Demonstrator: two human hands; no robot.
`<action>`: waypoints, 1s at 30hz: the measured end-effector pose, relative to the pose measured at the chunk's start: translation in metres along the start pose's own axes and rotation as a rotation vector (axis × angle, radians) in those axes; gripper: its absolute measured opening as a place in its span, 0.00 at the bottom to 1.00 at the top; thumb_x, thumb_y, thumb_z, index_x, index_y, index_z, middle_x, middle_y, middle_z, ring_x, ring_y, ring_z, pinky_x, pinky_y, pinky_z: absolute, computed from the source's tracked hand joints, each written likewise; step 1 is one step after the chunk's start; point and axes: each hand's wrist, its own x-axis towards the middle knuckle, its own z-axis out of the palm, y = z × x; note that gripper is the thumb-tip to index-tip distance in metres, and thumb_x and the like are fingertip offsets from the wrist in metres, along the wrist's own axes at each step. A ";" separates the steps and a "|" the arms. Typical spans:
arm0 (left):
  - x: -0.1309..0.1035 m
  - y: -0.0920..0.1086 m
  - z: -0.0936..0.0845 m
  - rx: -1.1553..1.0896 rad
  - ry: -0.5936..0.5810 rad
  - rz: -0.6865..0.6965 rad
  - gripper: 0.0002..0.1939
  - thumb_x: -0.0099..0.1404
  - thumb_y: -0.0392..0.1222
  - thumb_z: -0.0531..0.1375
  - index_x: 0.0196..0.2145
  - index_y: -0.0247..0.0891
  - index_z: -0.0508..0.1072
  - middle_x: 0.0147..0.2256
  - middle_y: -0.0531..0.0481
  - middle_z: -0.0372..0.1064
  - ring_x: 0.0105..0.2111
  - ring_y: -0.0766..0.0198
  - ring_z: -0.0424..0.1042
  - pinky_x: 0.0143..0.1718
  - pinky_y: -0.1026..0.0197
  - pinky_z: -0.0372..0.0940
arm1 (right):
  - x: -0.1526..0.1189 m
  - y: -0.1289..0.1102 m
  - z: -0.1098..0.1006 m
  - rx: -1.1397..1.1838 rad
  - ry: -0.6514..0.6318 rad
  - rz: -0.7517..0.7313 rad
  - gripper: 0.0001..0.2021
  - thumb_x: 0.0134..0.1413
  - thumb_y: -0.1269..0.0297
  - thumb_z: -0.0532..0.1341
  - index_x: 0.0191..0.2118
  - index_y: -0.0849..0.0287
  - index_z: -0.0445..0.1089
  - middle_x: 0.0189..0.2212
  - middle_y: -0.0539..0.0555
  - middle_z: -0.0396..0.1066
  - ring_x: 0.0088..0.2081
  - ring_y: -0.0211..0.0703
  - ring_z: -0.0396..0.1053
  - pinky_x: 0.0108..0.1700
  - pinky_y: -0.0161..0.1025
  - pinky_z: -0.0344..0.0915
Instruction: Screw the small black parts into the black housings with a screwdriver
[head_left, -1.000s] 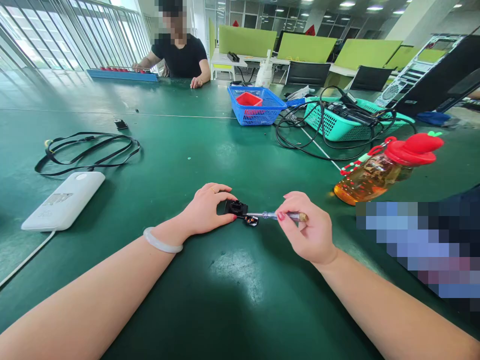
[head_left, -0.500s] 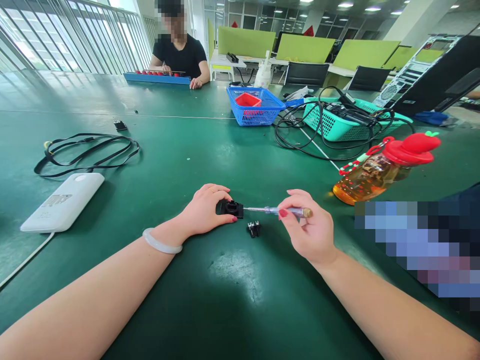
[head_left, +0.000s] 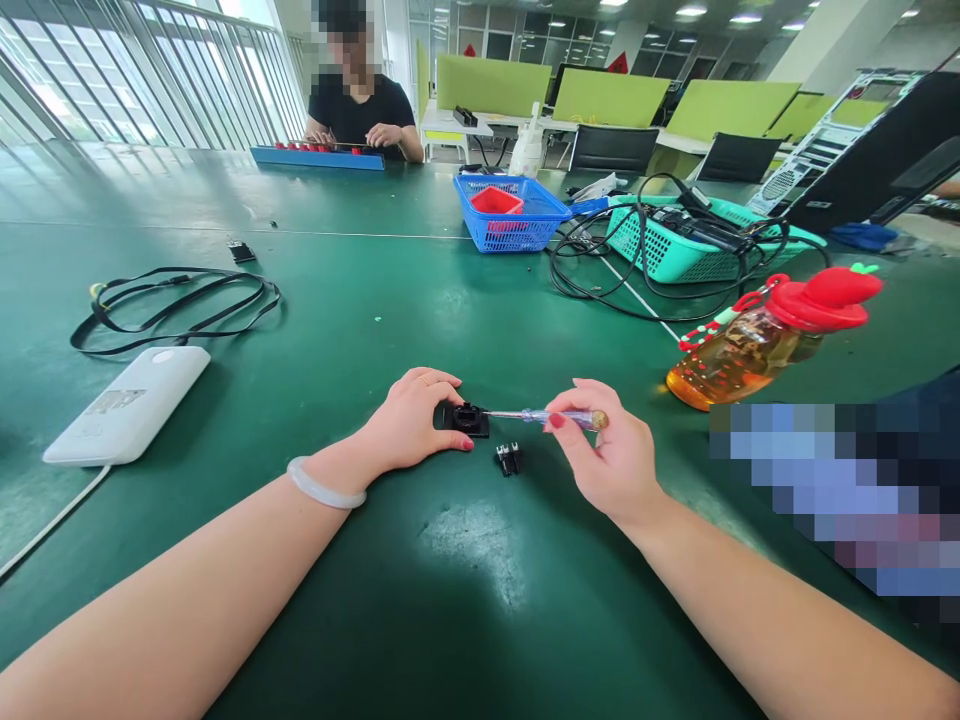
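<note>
Between its thumb and fingers, my left hand (head_left: 417, 420) grips a small black part (head_left: 469, 420) on the green table. My right hand (head_left: 609, 446) is closed round the clear handle of a screwdriver (head_left: 566, 418). The shaft points left and its tip meets the right side of the black part; the exact contact is too small to make out. Just below the shaft, a second small black piece with metal prongs (head_left: 508, 459) lies loose on the table.
A bottle with a red lid (head_left: 757, 345) stands to the right. At the left are a white power bank (head_left: 127, 405) and a coiled black cable (head_left: 180, 325). Farther back are a blue basket (head_left: 517, 235), a teal basket (head_left: 660, 255) with cables, and a seated person (head_left: 360, 115).
My right hand and the screwdriver have moved slightly left, towards the black part. Across the table, the person's hand has lifted from the tabletop to the blue tray.
</note>
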 end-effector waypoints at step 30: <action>-0.001 0.001 0.002 0.055 0.065 0.074 0.25 0.44 0.54 0.73 0.36 0.39 0.72 0.50 0.42 0.73 0.58 0.42 0.61 0.60 0.36 0.57 | 0.000 -0.012 0.001 -0.074 -0.315 -0.403 0.04 0.63 0.60 0.60 0.39 0.54 0.68 0.29 0.47 0.75 0.34 0.39 0.72 0.60 0.51 0.54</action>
